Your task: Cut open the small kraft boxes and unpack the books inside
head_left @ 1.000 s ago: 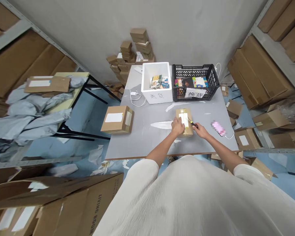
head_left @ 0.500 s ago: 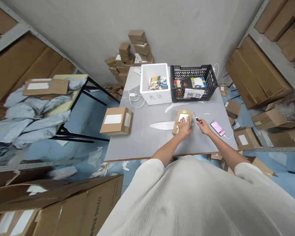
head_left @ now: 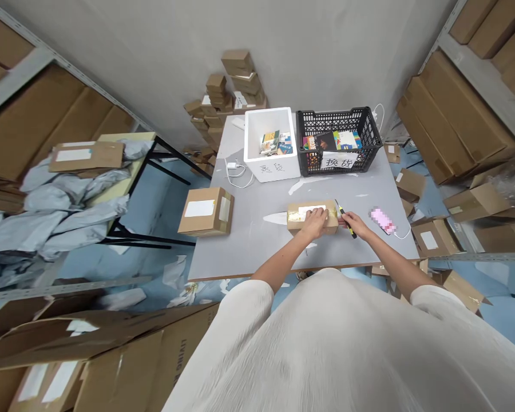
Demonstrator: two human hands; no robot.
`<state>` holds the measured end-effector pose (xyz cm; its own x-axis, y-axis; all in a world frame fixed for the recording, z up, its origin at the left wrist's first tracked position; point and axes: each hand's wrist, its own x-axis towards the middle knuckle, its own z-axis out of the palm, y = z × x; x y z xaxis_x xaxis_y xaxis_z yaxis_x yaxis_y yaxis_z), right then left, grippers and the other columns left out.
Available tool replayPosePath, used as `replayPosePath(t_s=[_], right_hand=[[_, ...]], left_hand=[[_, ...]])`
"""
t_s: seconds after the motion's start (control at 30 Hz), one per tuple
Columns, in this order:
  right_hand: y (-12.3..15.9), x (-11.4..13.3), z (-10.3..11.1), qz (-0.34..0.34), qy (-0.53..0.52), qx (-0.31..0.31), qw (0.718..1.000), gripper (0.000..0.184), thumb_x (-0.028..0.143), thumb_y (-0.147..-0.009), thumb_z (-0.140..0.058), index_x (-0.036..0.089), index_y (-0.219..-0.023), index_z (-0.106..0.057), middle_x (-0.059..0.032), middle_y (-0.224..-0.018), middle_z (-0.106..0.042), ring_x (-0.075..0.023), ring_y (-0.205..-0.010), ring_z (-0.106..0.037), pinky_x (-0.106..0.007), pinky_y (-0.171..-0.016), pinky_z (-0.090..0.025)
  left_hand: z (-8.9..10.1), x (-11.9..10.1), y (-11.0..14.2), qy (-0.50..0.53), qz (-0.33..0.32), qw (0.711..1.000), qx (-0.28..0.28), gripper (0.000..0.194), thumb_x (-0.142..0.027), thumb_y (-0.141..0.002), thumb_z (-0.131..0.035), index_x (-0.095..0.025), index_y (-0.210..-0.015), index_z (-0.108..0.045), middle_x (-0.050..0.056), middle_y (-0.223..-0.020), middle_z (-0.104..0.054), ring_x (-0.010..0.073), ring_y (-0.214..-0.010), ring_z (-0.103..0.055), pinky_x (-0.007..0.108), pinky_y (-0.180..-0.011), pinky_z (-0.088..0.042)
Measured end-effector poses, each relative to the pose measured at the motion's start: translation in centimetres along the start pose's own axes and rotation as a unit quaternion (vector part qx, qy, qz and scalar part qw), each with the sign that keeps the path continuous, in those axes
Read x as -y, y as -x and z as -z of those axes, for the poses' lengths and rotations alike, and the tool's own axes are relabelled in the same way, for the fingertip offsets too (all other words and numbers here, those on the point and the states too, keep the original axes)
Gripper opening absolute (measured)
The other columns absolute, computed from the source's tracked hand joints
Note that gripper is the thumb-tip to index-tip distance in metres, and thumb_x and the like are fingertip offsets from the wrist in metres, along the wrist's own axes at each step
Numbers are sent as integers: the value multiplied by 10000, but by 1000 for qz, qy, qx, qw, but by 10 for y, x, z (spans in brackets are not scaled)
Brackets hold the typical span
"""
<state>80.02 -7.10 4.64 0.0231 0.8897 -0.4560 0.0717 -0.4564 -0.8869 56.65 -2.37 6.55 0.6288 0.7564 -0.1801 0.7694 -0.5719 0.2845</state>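
A small taped cardboard box (head_left: pixel 296 220) with a white label lies on the grey table, its long side running left to right. My left hand (head_left: pixel 316 223) rests over its top and front, fingers bent and closed on it. Gripped in my right hand (head_left: pixel 357 224) is a yellow-and-black utility knife (head_left: pixel 340 208), its blade end pointing up and away from me, just off the box's right end. The fingertips of that hand reach the box's right end. What they touch there is too small to make out.
On the table (head_left: pixel 249 252) stand a larger labelled box (head_left: pixel 199 222), a white foam bin (head_left: pixel 268 169) with books, a black crate (head_left: pixel 371 163) with books and a phone (head_left: pixel 381 220) on a cable. Silver-grey mailing bags (head_left: pixel 51 223) cover a side table. Cardboard boxes (head_left: pixel 429 240) crowd the right.
The small box has turned about a quarter, from lengthwise away from me to crosswise. My right hand with the knife has come closer, to its right end.
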Motion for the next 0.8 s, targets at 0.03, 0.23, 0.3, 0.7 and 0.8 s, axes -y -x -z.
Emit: replayPosePath(t_s=[0.03,0.23,0.3,0.7,0.8], right_hand=[[4,-1,0,-8,-7,16,1000,343,586,-976,-729,257,-985,-635,-107,-1074,-828,-260,-1042,-809,-436,-967,-666],[17,-7,25,-31,73,25,996,384,615,-994,-681,234,-957,-711,-90,-1043,-816,-219,-813,-777,-354,-745,-658],[18,-7,39,-25,122,31,992,417,622,-1009,-647,226,-890,-696,-79,-958,-803,-194,-709,-729,-324,-666,-613],[-11,25,74,126,484,139,855,261,413,-1079,-596,247,-1162,-780,-77,-1047,-826,-248,-908,-750,-311,-778,-521],[-23,36,67,159,576,137,790,317,348,-1112,-517,246,-1257,-779,-115,-1198,-818,-284,-1031,-738,-341,-827,-497]], left_hand=[[-1,-4,-1,-3,-1,1000,1,777,-357,-906,-820,-218,-1589,-476,193,-1520,-582,385,-1440,-540,510,-1239,-360],[-7,-13,-6,-10,4,1000,16,683,-323,-859,-885,-209,-1448,-559,173,-1442,-628,366,-1361,-604,478,-1203,-397],[-10,-11,-5,-7,0,1000,11,692,-319,-833,-916,-194,-1420,-572,174,-1419,-636,368,-1353,-614,477,-1218,-397],[-28,-7,-1,-11,-22,999,-34,659,-297,-784,-982,-217,-1321,-607,139,-1338,-651,350,-1269,-684,540,-1288,-380],[-28,-7,1,-21,-28,999,-34,654,-305,-799,-974,-223,-1333,-606,134,-1336,-654,352,-1288,-678,535,-1299,-367]])
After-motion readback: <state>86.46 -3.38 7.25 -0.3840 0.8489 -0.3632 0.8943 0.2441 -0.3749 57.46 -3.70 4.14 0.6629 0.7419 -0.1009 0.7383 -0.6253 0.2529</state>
